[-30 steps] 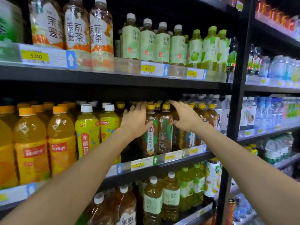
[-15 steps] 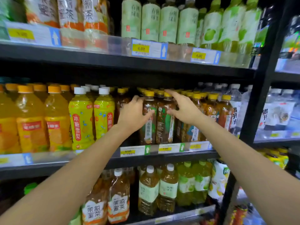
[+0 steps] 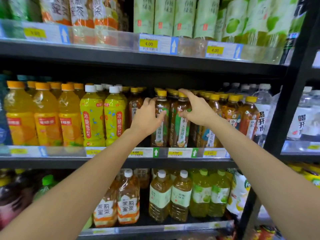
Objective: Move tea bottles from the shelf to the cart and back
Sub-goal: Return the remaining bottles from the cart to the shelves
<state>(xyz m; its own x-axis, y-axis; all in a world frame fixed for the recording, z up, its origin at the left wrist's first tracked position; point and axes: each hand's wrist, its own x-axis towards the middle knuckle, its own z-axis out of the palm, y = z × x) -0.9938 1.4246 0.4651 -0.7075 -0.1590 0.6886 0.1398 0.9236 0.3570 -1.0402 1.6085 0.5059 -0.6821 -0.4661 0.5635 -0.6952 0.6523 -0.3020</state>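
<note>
Left hand (image 3: 147, 119) and right hand (image 3: 196, 112) each grasp one tea bottle on the middle shelf (image 3: 69, 161).

The left hand holds the left green tea bottle (image 3: 160, 135) at its shoulder, with the thumb across the front and the fingers curled round the side at 9 o'clock. The right hand holds the right green tea bottle (image 3: 181, 134), with the thumb on the label and the fingers reaching over the yellow cap. Both bottles stand upright and touch each other, just behind the price tags (image 3: 175, 152). At 9 o'clock from them stand yellow pear drink bottles (image 3: 92, 118); at 3 o'clock stand more yellow-capped tea bottles (image 3: 232, 115).
</note>
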